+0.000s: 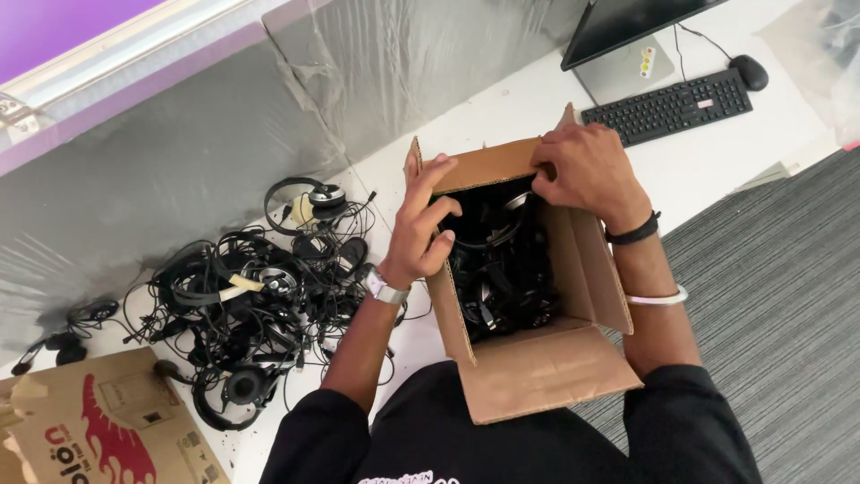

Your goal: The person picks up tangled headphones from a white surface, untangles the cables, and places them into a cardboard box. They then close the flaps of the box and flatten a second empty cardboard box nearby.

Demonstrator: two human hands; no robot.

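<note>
An open brown cardboard box (546,367) sits in front of me, filled with black headsets and cables (497,269). My left hand (417,229) is at the box's left wall, fingers curled over its edge and touching a cable. My right hand (587,170) rests on the far flap, fingers bent over its top edge. A watch sits on my left wrist; a black band and a silver bangle are on my right forearm.
A tangled pile of black headsets and wires (255,296) lies on the white surface to the left. A printed cardboard box (98,430) is at the lower left. A keyboard (667,108), mouse (750,72) and monitor (627,22) are at the upper right. Grey carpet (779,296) is on the right.
</note>
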